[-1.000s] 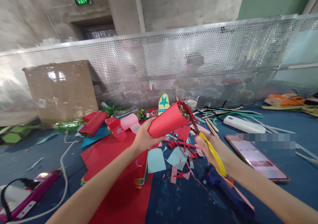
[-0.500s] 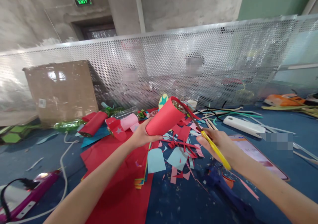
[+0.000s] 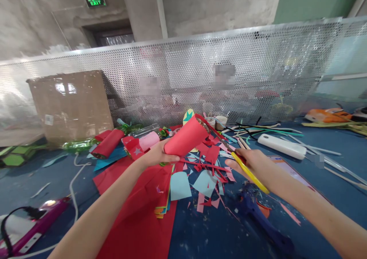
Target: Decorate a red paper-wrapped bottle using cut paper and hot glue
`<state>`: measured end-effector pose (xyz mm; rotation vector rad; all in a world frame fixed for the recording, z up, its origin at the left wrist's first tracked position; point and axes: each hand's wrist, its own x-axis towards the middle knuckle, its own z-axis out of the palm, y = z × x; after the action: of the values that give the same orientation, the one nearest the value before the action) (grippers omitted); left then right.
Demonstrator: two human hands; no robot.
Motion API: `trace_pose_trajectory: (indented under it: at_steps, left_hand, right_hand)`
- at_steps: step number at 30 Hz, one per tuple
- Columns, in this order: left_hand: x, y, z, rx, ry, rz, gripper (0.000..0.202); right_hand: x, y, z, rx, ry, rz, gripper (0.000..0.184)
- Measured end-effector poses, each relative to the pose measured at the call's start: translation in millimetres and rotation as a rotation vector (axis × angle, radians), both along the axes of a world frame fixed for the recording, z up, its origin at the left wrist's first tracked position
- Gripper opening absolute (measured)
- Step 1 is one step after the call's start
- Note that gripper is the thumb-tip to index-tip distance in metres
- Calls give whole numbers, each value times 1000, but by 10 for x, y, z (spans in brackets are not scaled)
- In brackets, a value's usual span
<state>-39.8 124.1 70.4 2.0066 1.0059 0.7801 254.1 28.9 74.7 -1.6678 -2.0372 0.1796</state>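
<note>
Now left hand wraps red roll, tilted above scraps; right hand grips scissors, blades along red strip by roll's end. Best hold roll steady, snips short.

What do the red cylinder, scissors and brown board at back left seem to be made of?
Red cylinder: apparently matte paper or thin card, an even sheet curved around something glossy.
Scissors: smooth yellow handles, likely plastic; thin dark blades, probably metal.
Brown board: probably cardboard, by its flat brown face; glossy reflections suggest clear film.
</note>
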Motion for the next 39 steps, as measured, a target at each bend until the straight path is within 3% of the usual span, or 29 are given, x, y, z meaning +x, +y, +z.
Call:
trace_pose_trajectory:
  at_steps: [6, 10, 13, 18, 31, 39]
  left_hand:
    - [55, -33, 20, 58, 46, -18, 47]
    - [66, -44, 9, 11, 95, -62, 43]
    - [46, -30, 3, -55, 119, -83, 54]
    - [-9, 13, -12, -159, 85, -130, 73]
    - [-167, 87, -79, -422, -122, -355, 69]
    - [-229, 110, -119, -571, -146, -477, 84]
  right_hand:
    - [-36, -48, -39, -82, 10, 96, 38]
    - [-29, -32, -116, -58, 54, 157, 38]
    - [-26, -28, -121, -27, 76, 200, 40]
    - [-17, -15, -98, -99, 88, 201, 45]
    - [-73, 9, -97, -41, 85, 119, 59]
    - [-84, -25, -54, -49, 61, 130, 54]
